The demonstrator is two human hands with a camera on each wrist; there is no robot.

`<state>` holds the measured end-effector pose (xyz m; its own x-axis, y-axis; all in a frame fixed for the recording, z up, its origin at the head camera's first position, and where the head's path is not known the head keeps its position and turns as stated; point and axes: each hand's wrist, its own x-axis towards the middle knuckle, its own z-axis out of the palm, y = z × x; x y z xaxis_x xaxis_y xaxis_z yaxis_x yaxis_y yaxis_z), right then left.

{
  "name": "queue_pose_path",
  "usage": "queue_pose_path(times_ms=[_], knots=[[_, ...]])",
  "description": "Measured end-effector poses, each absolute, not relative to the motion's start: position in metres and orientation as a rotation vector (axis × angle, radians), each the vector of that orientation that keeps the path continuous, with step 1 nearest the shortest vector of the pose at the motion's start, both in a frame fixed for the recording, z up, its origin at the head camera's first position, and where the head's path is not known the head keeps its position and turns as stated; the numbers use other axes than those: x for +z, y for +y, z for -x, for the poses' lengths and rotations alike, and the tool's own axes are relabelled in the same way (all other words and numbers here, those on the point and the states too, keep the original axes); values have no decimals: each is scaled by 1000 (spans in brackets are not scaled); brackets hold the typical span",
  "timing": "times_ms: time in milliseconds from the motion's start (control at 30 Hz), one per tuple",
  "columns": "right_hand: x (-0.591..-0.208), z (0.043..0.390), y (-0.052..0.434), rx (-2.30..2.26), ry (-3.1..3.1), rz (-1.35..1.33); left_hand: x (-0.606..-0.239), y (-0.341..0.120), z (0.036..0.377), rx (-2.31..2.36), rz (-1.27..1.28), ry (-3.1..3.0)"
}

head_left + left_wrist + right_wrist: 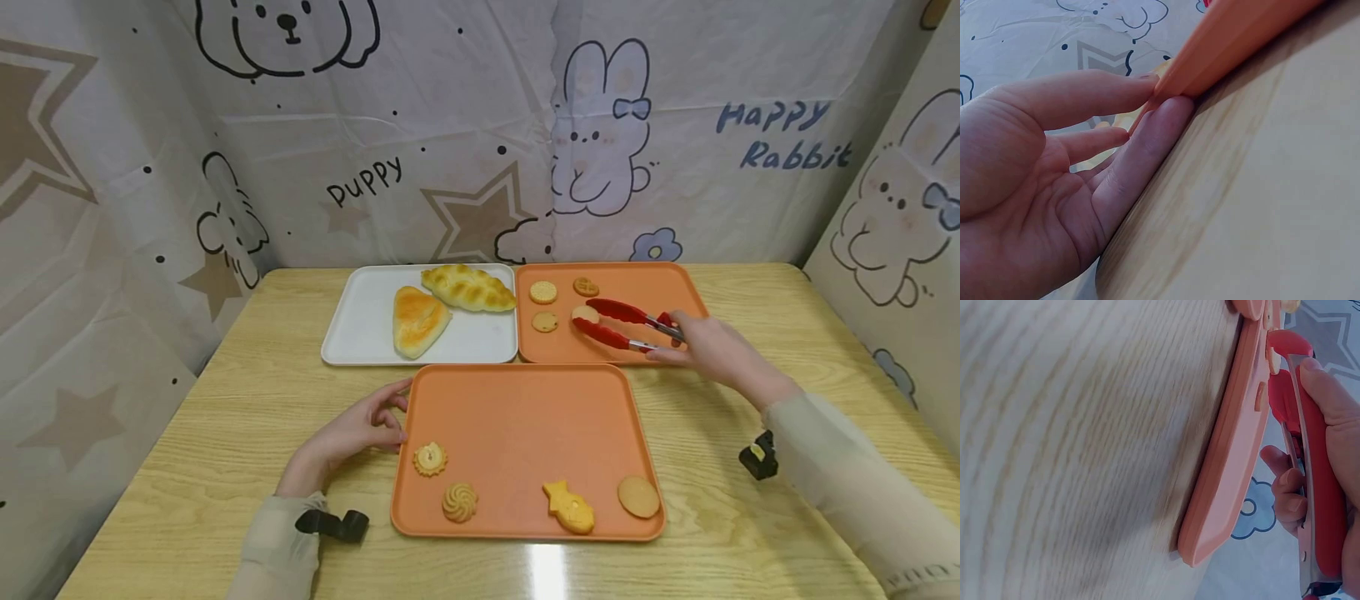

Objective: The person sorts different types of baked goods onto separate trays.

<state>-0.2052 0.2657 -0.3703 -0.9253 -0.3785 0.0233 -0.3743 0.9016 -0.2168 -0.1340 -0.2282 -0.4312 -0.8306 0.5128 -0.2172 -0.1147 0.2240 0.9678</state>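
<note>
My right hand [670, 337] grips red tongs [621, 324] by their handles over the back orange tray [660, 287]. The tong tips sit on either side of a round cookie [584, 314] on that tray. In the right wrist view the fingers [1288, 487] curl round the red tongs [1322, 494] beside the back tray's rim [1219, 469]. My left hand [392, 417] lies on the table with straight fingers touching the left edge of the front orange tray [525, 417]. The left wrist view shows the fingertips [1175, 107] against that front tray's rim [1229, 37].
The front tray holds several cookies, among them a flower one [430, 458], a swirl [459, 502] and a fish shape [569, 506]. Three more cookies [543, 292] lie on the back tray. A white tray [360, 325] holds two breads [417, 319]. Printed cloth walls surround the wooden table [247, 400].
</note>
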Motion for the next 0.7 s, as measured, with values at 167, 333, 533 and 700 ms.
queue_pose_path(times_ms=[167,333,533,700], knots=[[-372,211,267,-355,3029,553,-431,-228,134,1653,-365,1998],[-376,216,268,-364,3019,546,-431,-228,133,1648,-363,2003],[-379,217,269,-380,3002,504,-431,-228,133,1640,-370,2013],[-378,219,271,-375,2981,468,-431,-228,134,1625,-364,2027]])
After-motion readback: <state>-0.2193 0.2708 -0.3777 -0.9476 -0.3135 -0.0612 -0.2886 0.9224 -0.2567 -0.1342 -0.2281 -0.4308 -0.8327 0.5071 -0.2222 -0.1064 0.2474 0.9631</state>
